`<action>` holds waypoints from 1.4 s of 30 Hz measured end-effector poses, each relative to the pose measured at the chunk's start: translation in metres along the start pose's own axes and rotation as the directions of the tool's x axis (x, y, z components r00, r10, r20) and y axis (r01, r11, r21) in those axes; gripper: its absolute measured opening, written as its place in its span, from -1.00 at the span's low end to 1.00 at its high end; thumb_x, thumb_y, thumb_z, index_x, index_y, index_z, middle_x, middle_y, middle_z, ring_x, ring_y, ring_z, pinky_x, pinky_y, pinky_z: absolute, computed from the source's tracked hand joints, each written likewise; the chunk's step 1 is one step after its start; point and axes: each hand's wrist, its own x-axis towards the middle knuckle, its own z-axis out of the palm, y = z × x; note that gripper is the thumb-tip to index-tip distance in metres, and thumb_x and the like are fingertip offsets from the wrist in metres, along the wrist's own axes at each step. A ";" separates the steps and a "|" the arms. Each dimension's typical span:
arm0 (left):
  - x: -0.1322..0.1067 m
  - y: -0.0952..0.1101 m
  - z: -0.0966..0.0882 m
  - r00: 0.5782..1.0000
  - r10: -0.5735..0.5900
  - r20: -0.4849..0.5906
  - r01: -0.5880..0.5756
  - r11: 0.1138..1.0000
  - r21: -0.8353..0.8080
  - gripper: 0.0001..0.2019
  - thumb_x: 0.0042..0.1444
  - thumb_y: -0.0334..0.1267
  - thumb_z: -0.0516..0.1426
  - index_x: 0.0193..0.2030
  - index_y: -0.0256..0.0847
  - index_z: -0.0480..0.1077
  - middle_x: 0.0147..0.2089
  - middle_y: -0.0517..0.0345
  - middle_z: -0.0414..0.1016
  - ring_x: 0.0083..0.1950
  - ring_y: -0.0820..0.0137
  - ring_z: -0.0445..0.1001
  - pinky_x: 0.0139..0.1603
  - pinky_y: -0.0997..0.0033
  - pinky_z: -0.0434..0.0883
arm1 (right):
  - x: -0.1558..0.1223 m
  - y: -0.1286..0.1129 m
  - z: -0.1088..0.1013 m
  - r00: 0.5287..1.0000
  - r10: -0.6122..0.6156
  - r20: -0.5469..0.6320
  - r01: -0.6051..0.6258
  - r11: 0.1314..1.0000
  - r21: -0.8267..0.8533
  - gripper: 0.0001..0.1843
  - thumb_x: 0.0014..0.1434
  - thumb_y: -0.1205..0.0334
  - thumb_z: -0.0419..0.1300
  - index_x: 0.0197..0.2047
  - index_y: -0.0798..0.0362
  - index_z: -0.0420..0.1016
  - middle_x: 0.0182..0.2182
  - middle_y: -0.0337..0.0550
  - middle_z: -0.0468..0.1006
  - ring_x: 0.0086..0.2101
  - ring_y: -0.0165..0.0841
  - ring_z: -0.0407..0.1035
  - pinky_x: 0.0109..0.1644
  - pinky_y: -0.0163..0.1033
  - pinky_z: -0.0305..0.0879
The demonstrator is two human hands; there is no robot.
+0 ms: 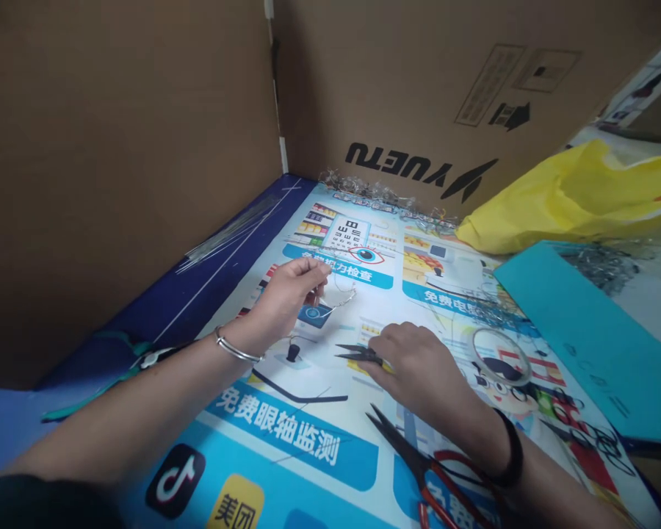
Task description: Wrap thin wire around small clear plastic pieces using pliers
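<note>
**Wire pinched in the left, snips aimed at 9 o'clock**

L side first: the left hand (289,294) is up off the poster (286,433), thumb and fingertips nipped tight on a thin bent wire (348,297). The other fingers are curled in, so the hand is pretty much closed. The wire trails from the pinch toward 4 o'clock, its long axis roughly 10-to-4, with the free end kinked and hanging just above the print. It's too fine to read its exact shape.

R side: the right hand (419,367) sits knuckles-up on the poster, folded over small black snips (358,355). Only the blades stick out, and whether they're parted I can't tell. The snips' long axis runs 3-to-9, tips pointing to 9 o'clock, straight at the gap under the left hand.

The wire sits at 11 o'clock from the snip tips, near but not touching, and well apart from the right hand's knuckles.

Around them:
- Red-handled scissors (402,444) lie at 6 o'clock of the right hand, blades pointing 10 o'clock.
- A clear tape roll (474,353) is just beside the right hand at 3 o'clock.
- A bundle of straight wires (225,235) lies at 11 o'clock of the left hand, by the cardboard wall (115,147).
- A teal sheet (584,330) and a yellow bag (573,198) sit off at 2 o'clock.
</note>
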 end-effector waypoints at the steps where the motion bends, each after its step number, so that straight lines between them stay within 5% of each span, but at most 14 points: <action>1: 0.001 0.003 -0.002 1.000 0.019 -0.012 -0.019 1.000 0.000 -0.79 0.05 -0.23 0.14 -0.51 -0.25 0.27 -0.56 0.26 0.25 -0.55 0.56 0.21 -0.55 0.55 0.15 | 0.005 -0.005 -0.002 1.000 -0.021 -0.002 0.021 1.000 -0.021 -0.76 0.15 0.03 0.09 -0.34 0.00 0.45 -0.38 -0.14 0.46 -0.31 -0.25 0.29 -0.29 -0.19 0.04; 9: 0.007 0.017 -0.019 0.994 0.100 -0.049 -0.101 0.995 -0.016 -0.79 0.06 -0.22 0.14 -0.51 -0.25 0.27 -0.57 0.26 0.26 -0.55 0.56 0.22 -0.53 0.55 0.16 | 0.038 -0.030 -0.002 0.999 -0.043 0.020 0.044 0.994 -0.097 -0.85 0.10 0.15 0.16 -0.40 0.04 0.44 -0.43 -0.09 0.44 -0.34 -0.27 0.27 -0.35 -0.20 -0.07; 18: 0.008 0.014 -0.019 0.995 0.095 -0.034 -0.096 0.995 -0.019 -0.79 0.03 -0.21 0.16 -0.51 -0.25 0.29 -0.57 0.25 0.26 -0.55 0.56 0.22 -0.54 0.55 0.15 | 0.032 -0.034 -0.003 0.997 -0.036 0.064 0.043 0.992 -0.115 -0.87 0.14 0.23 0.11 -0.42 0.03 0.43 -0.44 -0.10 0.45 -0.38 -0.27 0.29 -0.44 -0.21 -0.10; 23: 0.006 0.013 -0.016 0.998 0.054 0.012 -0.053 0.998 -0.020 -0.79 0.04 -0.22 0.15 -0.52 -0.26 0.28 -0.58 0.26 0.25 -0.57 0.59 0.17 -0.56 0.56 0.12 | 0.022 -0.023 0.002 0.999 -0.029 0.025 0.032 0.991 -0.130 -0.85 0.14 0.20 0.12 -0.44 0.02 0.42 -0.46 -0.13 0.45 -0.41 -0.30 0.30 -0.46 -0.23 -0.13; 27: 0.002 0.012 -0.013 0.993 -0.034 0.116 0.032 0.999 0.023 -0.80 0.04 -0.18 0.16 -0.48 -0.26 0.31 -0.51 0.22 0.31 -0.51 0.55 0.24 -0.50 0.54 0.18 | 0.009 0.000 0.008 0.994 0.100 -0.051 -0.107 0.981 -0.162 -0.78 0.18 0.13 0.07 -0.42 0.02 0.44 -0.48 -0.16 0.45 -0.42 -0.35 0.31 -0.46 -0.25 -0.12; 31: -0.004 0.005 -0.007 0.938 -0.216 0.273 0.193 0.975 0.110 -0.83 0.00 -0.20 0.18 -0.45 -0.27 0.38 -0.43 0.16 0.39 -0.42 0.51 0.30 -0.44 0.52 0.21 | -0.003 0.026 0.008 0.957 0.250 -0.146 -0.273 0.946 -0.173 -0.71 0.18 0.02 0.06 -0.41 0.02 0.44 -0.47 -0.17 0.46 -0.41 -0.36 0.33 -0.48 -0.28 -0.12; 36: -0.013 -0.008 0.003 0.860 -0.270 0.433 0.208 0.960 0.186 -0.80 0.02 -0.19 0.17 -0.50 -0.27 0.39 0.02 0.03 0.40 -0.31 0.49 0.36 -0.44 0.53 0.23 | -0.009 0.034 0.006 0.919 0.301 -0.254 -0.338 0.934 -0.118 -0.65 0.20 -0.03 0.01 -0.37 0.03 0.45 -0.44 -0.16 0.47 -0.37 -0.35 0.34 -0.44 -0.29 -0.05; 42: -0.019 -0.012 0.013 0.838 -0.256 0.482 0.184 0.964 0.191 -0.84 0.03 -0.23 0.15 -0.48 -0.27 0.42 -0.03 0.01 0.42 -0.30 0.47 0.38 -0.40 0.49 0.26 | -0.008 0.023 0.010 0.924 0.260 -0.281 -0.293 0.953 -0.083 -0.66 0.20 0.01 0.02 -0.43 0.03 0.43 -0.48 -0.15 0.46 -0.40 -0.37 0.31 -0.40 -0.29 -0.04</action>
